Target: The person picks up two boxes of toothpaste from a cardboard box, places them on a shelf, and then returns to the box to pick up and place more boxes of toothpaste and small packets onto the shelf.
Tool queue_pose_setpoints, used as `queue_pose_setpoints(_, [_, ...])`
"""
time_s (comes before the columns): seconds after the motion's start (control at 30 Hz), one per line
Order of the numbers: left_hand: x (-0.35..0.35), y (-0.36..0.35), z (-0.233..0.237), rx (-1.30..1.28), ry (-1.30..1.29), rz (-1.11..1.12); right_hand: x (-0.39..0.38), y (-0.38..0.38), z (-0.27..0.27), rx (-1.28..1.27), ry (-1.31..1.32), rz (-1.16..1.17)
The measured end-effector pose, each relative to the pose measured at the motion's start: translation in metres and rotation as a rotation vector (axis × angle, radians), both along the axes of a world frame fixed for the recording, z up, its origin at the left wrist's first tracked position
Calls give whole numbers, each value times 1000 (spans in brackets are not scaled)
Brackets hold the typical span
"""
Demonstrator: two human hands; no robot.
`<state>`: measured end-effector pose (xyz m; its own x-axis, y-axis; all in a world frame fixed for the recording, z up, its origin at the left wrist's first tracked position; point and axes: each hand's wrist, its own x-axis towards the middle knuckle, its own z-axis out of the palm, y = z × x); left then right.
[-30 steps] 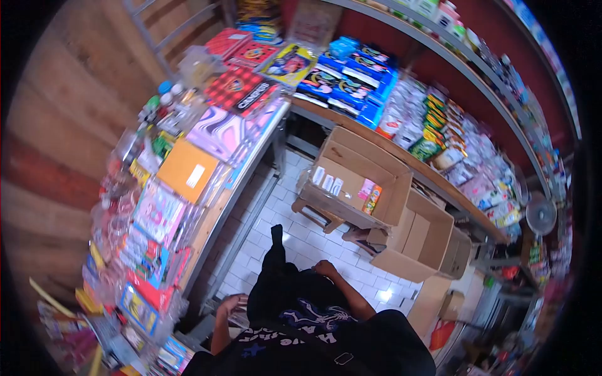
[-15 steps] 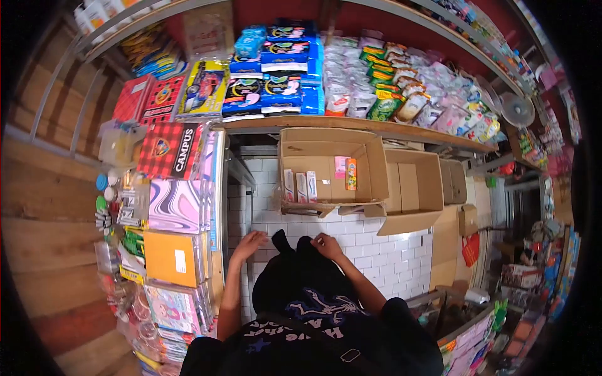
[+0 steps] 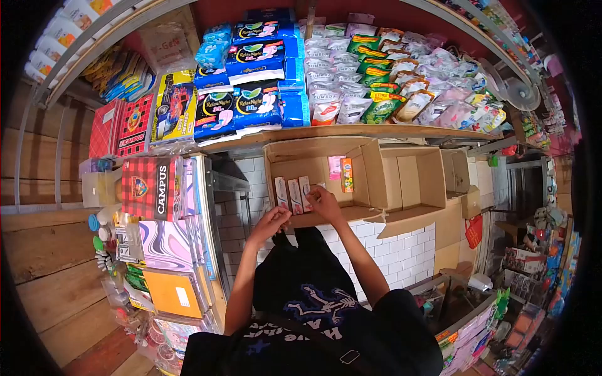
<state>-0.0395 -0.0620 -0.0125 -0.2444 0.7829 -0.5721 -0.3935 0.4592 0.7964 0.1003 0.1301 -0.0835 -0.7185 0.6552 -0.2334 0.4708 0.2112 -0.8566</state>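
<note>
Three slim white-and-pink cartons (image 3: 281, 193) stand side by side in the near left corner of an open cardboard box (image 3: 301, 150). My right hand (image 3: 323, 203) is over the box's near side, its bent fingers beside the rightmost carton; whether they touch it is hard to see. At the near left rim, my left hand (image 3: 271, 224) has its fingers loosely bent and pointing toward the cartons, with nothing visible in them. An orange carton (image 3: 347, 175) and a pink packet (image 3: 335, 167) lie farther right in the same box.
A second open cardboard box (image 3: 411, 182) adjoins on the right. Behind, a shelf holds blue pad packs (image 3: 257, 59) and rows of pouches (image 3: 382, 106). Notebooks (image 3: 153, 188) are stacked at the left. White tiles (image 3: 401, 257) cover the floor; a red bag (image 3: 474, 230) is at right.
Both hands have moved forward from in front of my body to the near side of the cardboard box. My view has shifted closer to the shelf.
</note>
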Motion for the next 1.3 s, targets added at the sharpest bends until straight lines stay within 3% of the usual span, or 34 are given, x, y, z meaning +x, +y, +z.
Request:
queue_pose_setpoints(0.2, [-6, 25, 2, -88, -35, 93, -22, 53, -140, 8, -403, 266])
queue_pose_setpoints(0.3, [-9, 32, -2, -136, -17, 114, -32, 58, -167, 0, -584, 422])
queue_pose_setpoints(0.37, [-11, 34, -5, -135, -38, 107, -34, 54, -187, 74, -636, 446])
queue_pose_setpoints(0.43, [-15, 36, -7, -127, -51, 102, -21, 37, -266, 235, -611, 369])
queue_pose_setpoints(0.53, [-19, 36, -3, -133, -78, 94, -35, 44, -188, -167, -640, 357])
queue_pose_setpoints(0.63, [-25, 36, 6, -147, -137, 86, -19, 11, -324, 228, -754, 394])
queue_pose_setpoints(0.73, [-24, 30, -3, -124, -175, 82, -31, 8, -259, -53, -708, 58])
queue_pose_setpoints(1.03, [-25, 34, 6, -166, -217, 110, -39, 8, -230, -156, -855, 99])
queue_pose_setpoints(1.13, [-22, 30, -2, -157, -213, 104, -24, 8, -269, -35, -785, 170])
queue_pose_setpoints(1.3, [-21, 31, -1, -147, -208, 127, -26, 16, -267, -18, -715, 296])
